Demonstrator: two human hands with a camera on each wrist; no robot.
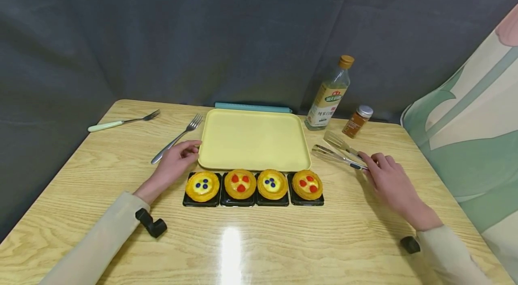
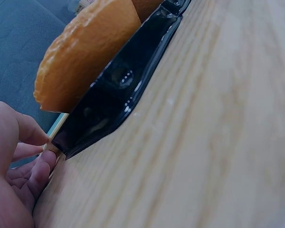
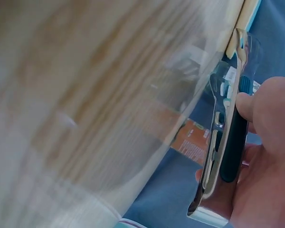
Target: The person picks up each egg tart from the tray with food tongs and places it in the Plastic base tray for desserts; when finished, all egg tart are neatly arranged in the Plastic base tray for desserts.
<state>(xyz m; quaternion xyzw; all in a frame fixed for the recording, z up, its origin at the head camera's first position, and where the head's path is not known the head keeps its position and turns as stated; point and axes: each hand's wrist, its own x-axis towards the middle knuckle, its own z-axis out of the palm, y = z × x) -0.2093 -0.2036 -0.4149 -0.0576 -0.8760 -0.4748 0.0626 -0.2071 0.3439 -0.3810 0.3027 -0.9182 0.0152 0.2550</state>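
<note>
My left hand (image 1: 178, 159) is at the left edge of a pale yellow tray (image 1: 255, 141). In the left wrist view its fingertips (image 2: 47, 156) pinch the tray's rim, just beyond a black pastry holder (image 2: 104, 99). My right hand (image 1: 390, 179) grips metal tongs (image 1: 340, 154) by their dark-padded handle, right of the tray. The tongs' two ends are spread apart. In front of the tray stands a row of several tarts on black holders: blueberry tarts (image 1: 203, 186) alternate with strawberry ones (image 1: 240, 184).
A plain fork (image 1: 178, 138) lies left of the tray, a green-handled fork (image 1: 123, 122) farther left. Behind the tray is a blue-green bar (image 1: 252, 107). A vinegar bottle (image 1: 328, 96) and a small brown jar (image 1: 357, 122) stand at the back right.
</note>
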